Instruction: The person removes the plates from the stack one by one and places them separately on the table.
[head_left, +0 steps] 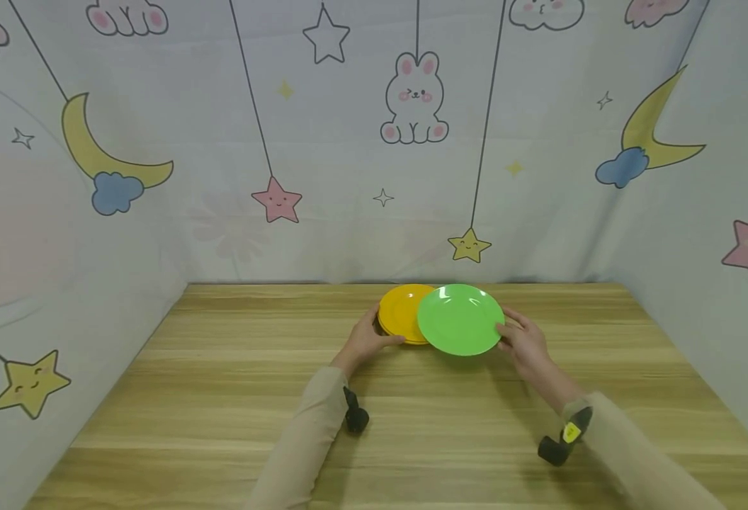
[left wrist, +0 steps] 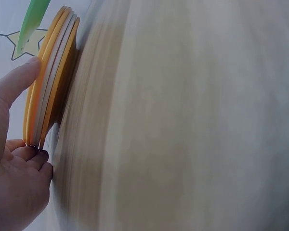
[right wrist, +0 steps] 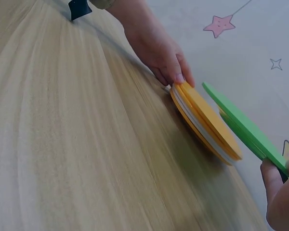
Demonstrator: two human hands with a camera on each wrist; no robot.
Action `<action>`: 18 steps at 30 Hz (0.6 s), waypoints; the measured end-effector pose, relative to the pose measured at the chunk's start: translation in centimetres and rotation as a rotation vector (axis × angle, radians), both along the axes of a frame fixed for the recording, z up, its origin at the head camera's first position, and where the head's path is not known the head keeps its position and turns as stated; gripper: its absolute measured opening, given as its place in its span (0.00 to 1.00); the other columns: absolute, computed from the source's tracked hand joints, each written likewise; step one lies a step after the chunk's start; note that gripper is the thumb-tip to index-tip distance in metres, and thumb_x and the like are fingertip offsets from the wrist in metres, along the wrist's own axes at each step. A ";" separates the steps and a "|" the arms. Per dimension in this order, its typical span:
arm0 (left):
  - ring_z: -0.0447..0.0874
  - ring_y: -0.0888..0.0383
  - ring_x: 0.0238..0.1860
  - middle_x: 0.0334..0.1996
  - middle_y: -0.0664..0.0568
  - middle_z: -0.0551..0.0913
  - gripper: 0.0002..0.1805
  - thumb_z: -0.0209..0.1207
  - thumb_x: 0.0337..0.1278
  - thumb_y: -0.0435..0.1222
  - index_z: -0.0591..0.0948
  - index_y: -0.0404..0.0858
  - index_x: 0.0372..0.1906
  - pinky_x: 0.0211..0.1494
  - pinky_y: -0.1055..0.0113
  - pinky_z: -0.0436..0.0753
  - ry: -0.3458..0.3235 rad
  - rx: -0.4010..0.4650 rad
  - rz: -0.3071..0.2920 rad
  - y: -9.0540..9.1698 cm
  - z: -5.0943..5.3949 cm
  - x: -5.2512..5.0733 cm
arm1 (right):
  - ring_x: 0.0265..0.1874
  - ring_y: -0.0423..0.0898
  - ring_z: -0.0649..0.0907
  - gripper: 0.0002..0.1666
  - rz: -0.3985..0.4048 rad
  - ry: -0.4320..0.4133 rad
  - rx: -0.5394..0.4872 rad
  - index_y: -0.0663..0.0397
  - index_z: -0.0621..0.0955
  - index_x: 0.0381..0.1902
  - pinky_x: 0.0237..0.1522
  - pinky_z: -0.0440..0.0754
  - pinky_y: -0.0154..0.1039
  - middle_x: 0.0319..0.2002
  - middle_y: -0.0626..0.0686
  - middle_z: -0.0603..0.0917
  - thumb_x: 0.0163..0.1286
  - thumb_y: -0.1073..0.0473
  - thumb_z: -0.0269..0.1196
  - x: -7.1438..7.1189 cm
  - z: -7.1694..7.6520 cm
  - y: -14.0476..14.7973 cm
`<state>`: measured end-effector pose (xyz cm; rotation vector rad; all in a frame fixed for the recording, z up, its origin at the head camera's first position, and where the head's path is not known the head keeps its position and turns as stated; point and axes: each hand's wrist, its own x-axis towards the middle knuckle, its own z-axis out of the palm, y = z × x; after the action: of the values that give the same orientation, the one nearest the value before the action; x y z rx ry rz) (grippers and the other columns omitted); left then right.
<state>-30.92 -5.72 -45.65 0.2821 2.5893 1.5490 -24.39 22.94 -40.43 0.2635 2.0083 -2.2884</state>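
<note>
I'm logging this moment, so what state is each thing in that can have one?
Green plate: face up, raised above the table, apart from the stack.
Stack: orange plates with white between them, held at the rim; whether fully resting, can't tell.
Left grip: closed on the stack's rim.
Right grip: closed on the green plate's rim.
Backdrop: hanging, lightly creased.

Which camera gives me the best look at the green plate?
Head view: it shows the green plate from above, nearly whole. The right wrist view has it nearly edge-on; the left wrist view, only part, cut off up top.
</note>
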 end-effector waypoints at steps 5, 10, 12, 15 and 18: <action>0.52 0.50 0.68 0.68 0.44 0.56 0.51 0.69 0.42 0.44 0.52 0.35 0.69 0.70 0.57 0.53 -0.002 -0.008 0.003 0.0 0.1 0.0 | 0.28 0.33 0.79 0.34 -0.013 -0.006 -0.023 0.61 0.51 0.69 0.32 0.78 0.23 0.31 0.38 0.80 0.68 0.68 0.50 0.5 0.0 0.6; 0.51 0.50 0.68 0.68 0.44 0.55 0.52 0.68 0.42 0.44 0.52 0.34 0.69 0.70 0.57 0.53 -0.004 -0.008 0.000 0.0 0.2 0.1 | 0.30 0.33 0.79 0.35 -0.030 -0.027 -0.051 0.61 0.50 0.69 0.33 0.78 0.24 0.30 0.37 0.79 0.68 0.68 0.50 1.0 0.0 1.4; 0.51 0.50 0.68 0.68 0.44 0.55 0.52 0.68 0.42 0.44 0.51 0.34 0.69 0.70 0.57 0.53 -0.006 -0.011 0.000 0.0 0.2 0.1 | 0.29 0.33 0.79 0.35 -0.039 -0.037 -0.063 0.61 0.51 0.69 0.32 0.78 0.24 0.30 0.38 0.79 0.68 0.68 0.50 1.1 -0.1 1.7; 0.51 0.50 0.69 0.68 0.44 0.55 0.52 0.68 0.42 0.44 0.51 0.34 0.69 0.70 0.57 0.53 -0.009 -0.015 -0.001 0.0 0.1 0.1 | 0.29 0.33 0.79 0.36 -0.053 -0.056 -0.091 0.60 0.51 0.69 0.31 0.78 0.23 0.30 0.38 0.79 0.67 0.67 0.51 1.4 -0.3 2.2; 0.51 0.50 0.69 0.68 0.43 0.55 0.52 0.68 0.42 0.44 0.51 0.34 0.69 0.70 0.57 0.53 -0.010 -0.014 -0.003 0.0 0.0 0.1 | 0.30 0.32 0.79 0.37 -0.065 -0.073 -0.119 0.58 0.50 0.70 0.32 0.78 0.23 0.31 0.38 0.79 0.67 0.67 0.52 1.7 -0.5 2.8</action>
<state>-30.82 -5.74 -45.60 0.2766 2.5899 1.5262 -22.65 25.73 -40.92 0.4023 1.8473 -2.3890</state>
